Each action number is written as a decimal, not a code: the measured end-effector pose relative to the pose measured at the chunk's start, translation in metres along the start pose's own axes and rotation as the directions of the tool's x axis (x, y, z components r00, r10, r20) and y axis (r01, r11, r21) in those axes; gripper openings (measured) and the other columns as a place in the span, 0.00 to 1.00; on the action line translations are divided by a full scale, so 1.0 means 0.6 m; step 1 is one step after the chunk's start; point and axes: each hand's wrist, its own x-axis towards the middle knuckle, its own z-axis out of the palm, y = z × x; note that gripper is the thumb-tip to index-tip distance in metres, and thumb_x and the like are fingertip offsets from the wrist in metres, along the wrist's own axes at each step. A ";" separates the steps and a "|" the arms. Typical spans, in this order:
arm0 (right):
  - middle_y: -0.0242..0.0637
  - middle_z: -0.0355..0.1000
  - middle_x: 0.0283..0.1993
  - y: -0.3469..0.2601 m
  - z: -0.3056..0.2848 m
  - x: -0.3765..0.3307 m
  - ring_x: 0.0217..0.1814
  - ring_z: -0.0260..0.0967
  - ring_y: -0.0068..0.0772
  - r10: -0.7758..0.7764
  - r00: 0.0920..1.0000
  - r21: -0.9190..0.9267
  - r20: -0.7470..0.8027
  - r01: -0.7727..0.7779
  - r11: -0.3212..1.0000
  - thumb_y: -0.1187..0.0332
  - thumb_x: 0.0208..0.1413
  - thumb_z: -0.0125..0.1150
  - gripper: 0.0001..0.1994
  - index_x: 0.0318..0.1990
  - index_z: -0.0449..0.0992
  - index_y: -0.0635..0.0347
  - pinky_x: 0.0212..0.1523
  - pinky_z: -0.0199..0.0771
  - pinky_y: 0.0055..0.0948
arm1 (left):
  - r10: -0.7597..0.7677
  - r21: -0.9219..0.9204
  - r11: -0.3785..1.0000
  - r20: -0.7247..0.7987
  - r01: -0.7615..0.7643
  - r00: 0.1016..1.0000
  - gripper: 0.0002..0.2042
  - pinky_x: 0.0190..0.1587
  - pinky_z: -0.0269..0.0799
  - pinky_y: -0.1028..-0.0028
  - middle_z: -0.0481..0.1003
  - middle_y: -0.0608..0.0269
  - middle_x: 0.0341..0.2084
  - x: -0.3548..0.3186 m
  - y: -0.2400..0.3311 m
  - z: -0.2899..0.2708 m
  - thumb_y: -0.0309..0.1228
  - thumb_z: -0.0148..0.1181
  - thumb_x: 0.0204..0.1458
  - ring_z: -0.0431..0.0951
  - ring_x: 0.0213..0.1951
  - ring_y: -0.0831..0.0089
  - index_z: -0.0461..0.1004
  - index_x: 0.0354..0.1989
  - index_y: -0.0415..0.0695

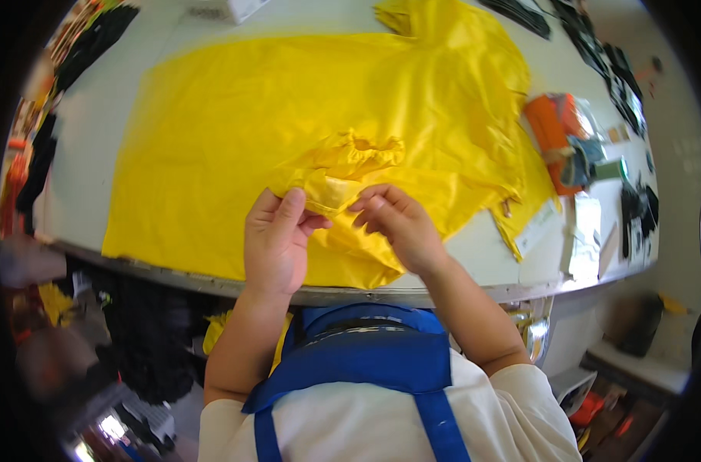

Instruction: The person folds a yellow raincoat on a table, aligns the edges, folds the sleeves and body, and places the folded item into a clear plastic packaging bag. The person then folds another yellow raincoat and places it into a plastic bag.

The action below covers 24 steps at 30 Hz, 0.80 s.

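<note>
A shiny yellow garment (235, 115), which looks like a raincoat, lies spread over the table. Its gathered, elastic-looking cuff (358, 154) is bunched up just beyond my hands. My left hand (279, 231) is closed in a pinch, thumb on top, on a folded edge of the yellow fabric. Close to the other end of that fold, my right hand (400, 227) has its fingers curled and thumb and fingertips together at the fabric. Whether a thread or small piece lies between those fingertips is too small to tell.
An orange package (549, 138) and a green-ended roll (608, 169) sit on the white table (81, 177) at the right. Dark strips (520, 15) lie along the far right side. A white box (242, 6) stands at the far edge. The metal table edge (342, 294) runs before me.
</note>
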 end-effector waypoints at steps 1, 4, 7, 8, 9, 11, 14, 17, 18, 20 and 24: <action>0.36 0.72 0.44 -0.003 -0.061 0.001 0.42 0.69 0.25 -0.096 0.975 -0.135 -0.201 0.069 0.988 0.66 0.62 0.50 0.10 0.47 0.69 0.59 0.43 0.67 0.22 | -0.035 0.034 0.999 0.032 0.034 0.999 0.08 0.37 0.75 0.73 0.78 0.58 0.37 0.006 -0.006 0.012 0.31 0.51 0.60 0.78 0.35 0.72 0.72 0.41 0.40; 0.41 0.71 0.46 0.050 -0.399 -0.019 0.45 0.69 0.35 -0.645 0.483 -0.793 -0.592 -0.203 0.575 0.71 0.56 0.56 0.15 0.50 0.69 0.65 0.48 0.68 0.29 | -0.169 0.069 0.984 0.113 0.162 0.979 0.09 0.35 0.76 0.74 0.78 0.58 0.37 0.015 -0.025 0.059 0.32 0.51 0.60 0.79 0.36 0.71 0.72 0.42 0.40; 0.50 0.72 0.44 0.057 -0.525 -0.099 0.46 0.70 0.47 -0.613 0.457 -0.741 -0.644 -0.571 0.352 0.67 0.51 0.60 0.22 0.53 0.66 0.65 0.46 0.70 0.37 | -0.309 0.071 0.951 0.123 0.302 0.943 0.10 0.35 0.76 0.73 0.78 0.57 0.37 0.025 -0.044 0.107 0.33 0.52 0.60 0.79 0.35 0.71 0.72 0.42 0.40; 0.51 0.72 0.43 0.062 -0.517 -0.097 0.45 0.70 0.48 -0.621 0.483 -0.769 -0.617 -0.537 0.346 0.67 0.51 0.60 0.23 0.54 0.64 0.65 0.46 0.70 0.38 | -0.333 0.071 0.943 0.158 0.326 0.930 0.11 0.35 0.76 0.74 0.78 0.57 0.37 0.029 -0.055 0.109 0.34 0.52 0.60 0.79 0.36 0.70 0.72 0.44 0.40; 0.52 0.72 0.42 0.060 -0.507 -0.094 0.45 0.70 0.50 -0.631 0.510 -0.798 -0.584 -0.501 0.334 0.67 0.51 0.60 0.24 0.55 0.63 0.65 0.45 0.70 0.39 | -0.355 0.062 0.935 0.161 0.349 0.921 0.11 0.35 0.76 0.74 0.78 0.57 0.38 0.030 -0.056 0.117 0.34 0.52 0.60 0.79 0.36 0.70 0.71 0.45 0.40; 0.55 0.72 0.42 0.053 -0.494 -0.091 0.45 0.70 0.53 -0.584 0.543 -0.791 -0.604 -0.496 0.358 0.68 0.50 0.59 0.26 0.57 0.60 0.64 0.45 0.69 0.41 | -0.399 0.041 0.916 0.172 0.398 0.901 0.12 0.35 0.76 0.74 0.78 0.57 0.38 0.031 -0.056 0.134 0.35 0.52 0.60 0.79 0.36 0.70 0.71 0.46 0.41; 0.61 0.71 0.44 0.028 -0.481 -0.106 0.46 0.69 0.62 -0.430 0.519 -0.672 -0.739 -0.615 0.412 0.75 0.49 0.52 0.23 0.55 0.61 0.66 0.45 0.68 0.47 | -0.410 0.025 0.911 0.171 0.412 0.896 0.13 0.35 0.76 0.74 0.78 0.56 0.38 0.030 -0.049 0.146 0.35 0.51 0.60 0.79 0.37 0.69 0.71 0.47 0.40; 0.46 0.71 0.35 0.054 -0.526 -0.177 0.34 0.70 0.42 -0.288 0.622 -0.664 -0.728 -0.535 0.522 0.73 0.52 0.50 0.16 0.49 0.66 0.65 0.34 0.69 0.35 | -0.423 -0.016 0.901 0.183 0.433 0.887 0.13 0.36 0.77 0.73 0.77 0.55 0.39 0.030 -0.048 0.150 0.35 0.50 0.61 0.79 0.37 0.68 0.70 0.47 0.40; 0.41 0.69 0.32 0.028 -0.471 -0.190 0.31 0.68 0.35 -0.242 0.601 -0.557 -0.761 -0.417 0.718 0.72 0.53 0.50 0.14 0.48 0.67 0.64 0.32 0.67 0.31 | -0.428 -0.038 0.897 0.184 0.441 0.885 0.13 0.36 0.77 0.73 0.77 0.55 0.39 0.030 -0.048 0.148 0.35 0.49 0.61 0.80 0.38 0.68 0.69 0.48 0.40; 0.31 0.64 0.28 -0.025 -0.355 -0.194 0.26 0.60 0.22 -0.221 0.646 -0.387 -0.731 -0.125 0.914 0.71 0.56 0.48 0.11 0.46 0.69 0.63 0.27 0.61 0.23 | -0.457 -0.059 0.879 0.174 0.473 0.872 0.13 0.36 0.77 0.73 0.77 0.55 0.39 0.030 -0.052 0.148 0.35 0.48 0.61 0.80 0.38 0.68 0.68 0.48 0.40; 0.31 0.65 0.29 -0.072 -0.177 -0.155 0.28 0.62 0.21 -0.568 0.766 -0.575 -0.301 0.329 0.749 0.71 0.57 0.51 0.11 0.46 0.70 0.63 0.27 0.64 0.20 | -0.486 -0.085 0.857 0.192 0.508 0.852 0.14 0.36 0.77 0.73 0.77 0.54 0.40 0.030 -0.052 0.156 0.36 0.46 0.62 0.80 0.38 0.68 0.67 0.49 0.40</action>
